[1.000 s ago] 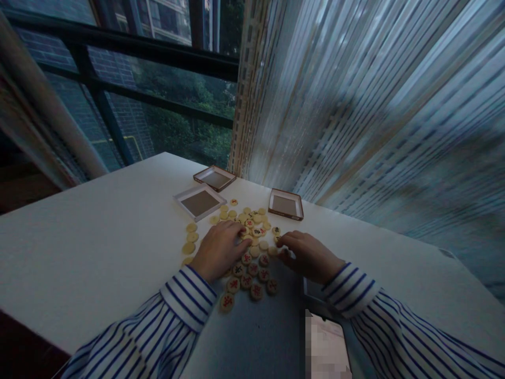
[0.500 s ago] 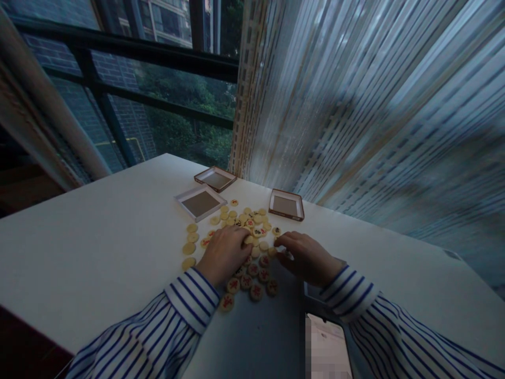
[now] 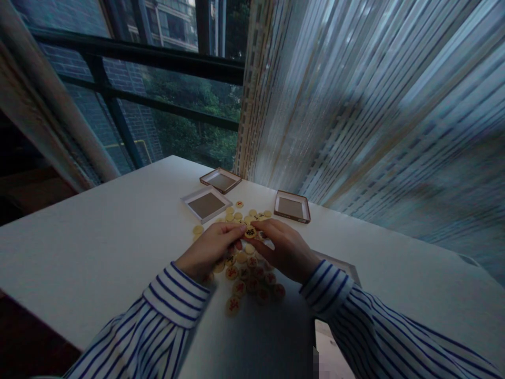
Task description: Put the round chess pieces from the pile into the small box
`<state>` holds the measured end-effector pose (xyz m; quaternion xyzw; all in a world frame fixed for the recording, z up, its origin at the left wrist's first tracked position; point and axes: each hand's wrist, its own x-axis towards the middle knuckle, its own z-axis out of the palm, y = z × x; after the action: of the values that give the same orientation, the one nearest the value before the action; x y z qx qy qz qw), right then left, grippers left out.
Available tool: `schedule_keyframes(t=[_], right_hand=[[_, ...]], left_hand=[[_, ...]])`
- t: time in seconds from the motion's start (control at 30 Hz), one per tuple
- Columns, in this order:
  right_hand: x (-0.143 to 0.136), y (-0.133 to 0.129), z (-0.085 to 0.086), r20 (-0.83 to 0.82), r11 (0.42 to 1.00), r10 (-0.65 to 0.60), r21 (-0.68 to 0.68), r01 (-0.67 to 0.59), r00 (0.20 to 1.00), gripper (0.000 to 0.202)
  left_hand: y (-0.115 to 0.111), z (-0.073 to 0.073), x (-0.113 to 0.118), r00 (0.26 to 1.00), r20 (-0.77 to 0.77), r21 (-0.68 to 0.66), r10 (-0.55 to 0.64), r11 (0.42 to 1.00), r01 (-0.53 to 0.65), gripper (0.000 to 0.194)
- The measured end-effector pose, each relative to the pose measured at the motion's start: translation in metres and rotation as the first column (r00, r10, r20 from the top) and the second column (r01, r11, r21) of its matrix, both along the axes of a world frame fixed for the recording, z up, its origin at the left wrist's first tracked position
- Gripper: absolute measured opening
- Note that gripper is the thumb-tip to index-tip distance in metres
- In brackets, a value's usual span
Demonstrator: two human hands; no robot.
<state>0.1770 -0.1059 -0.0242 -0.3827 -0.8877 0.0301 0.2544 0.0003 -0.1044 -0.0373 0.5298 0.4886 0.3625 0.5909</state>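
A round xiangqi piece (image 3: 250, 232) with a black character faces up between my hands. My left hand (image 3: 211, 246) pinches its left edge between thumb and fingers. On the other side, the fingers of my right hand (image 3: 287, 249) are closed on its right edge. Below and around them lies a spread of round wooden xiangqi pieces (image 3: 239, 287), several showing red characters and some black. Other pieces (image 3: 237, 216) lie beyond my fingers, many with a blank side up. My hands hide part of the pile.
Past the pieces on the white table (image 3: 118, 237) lie a pale shallow tray (image 3: 185, 202), a brown-edged box part (image 3: 205, 182) and another box part (image 3: 292, 216) to the right. A grey-edged tray (image 3: 351, 268) is partly behind my right forearm. A phone (image 3: 331, 347) lies nearer me.
My hands have come together from either side of the pile and now hold one black-character piece between them. The view has shifted slightly.
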Motion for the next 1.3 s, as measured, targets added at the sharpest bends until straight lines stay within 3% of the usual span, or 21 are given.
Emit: schedule_keyframes(t=[0.23,0.43,0.57,0.83,1.0,1.13,1.3], right_hand=[[-0.012,0.006,-0.002,0.026,0.997,-0.038,-0.059,0.039,0.999,0.023],[-0.018,0.012,-0.007,0.203,0.964,-0.127,-0.207,0.170,0.971,0.025],[-0.023,0.018,-0.012,0.297,0.941,-0.137,-0.259,0.217,0.945,0.027],[-0.029,0.023,-0.015,0.360,0.925,-0.129,-0.293,0.243,0.924,0.024],[-0.030,0.023,-0.012,0.362,0.909,-0.130,-0.328,0.257,0.923,0.026],[-0.031,0.017,-0.008,0.297,0.921,-0.097,-0.334,0.199,0.950,0.026],[-0.044,0.002,-0.007,0.240,0.939,0.104,-0.344,-0.016,0.965,0.028]], left_hand=[[0.002,-0.002,-0.005,0.998,-0.063,-0.019,-0.007,1.000,0.005,0.040],[0.011,-0.007,-0.014,0.966,-0.123,0.194,0.227,0.960,-0.201,0.030],[0.016,-0.016,-0.021,0.930,-0.172,0.284,0.325,0.920,-0.269,0.028],[0.017,-0.018,-0.026,0.892,-0.276,0.352,0.359,0.901,-0.254,0.024],[0.017,-0.016,-0.027,0.845,-0.413,0.400,0.339,0.901,-0.166,0.030],[0.017,-0.015,-0.032,0.809,-0.499,0.411,0.310,0.907,-0.094,0.031],[0.020,-0.011,-0.044,0.742,-0.498,0.460,0.449,0.862,-0.212,0.030]])
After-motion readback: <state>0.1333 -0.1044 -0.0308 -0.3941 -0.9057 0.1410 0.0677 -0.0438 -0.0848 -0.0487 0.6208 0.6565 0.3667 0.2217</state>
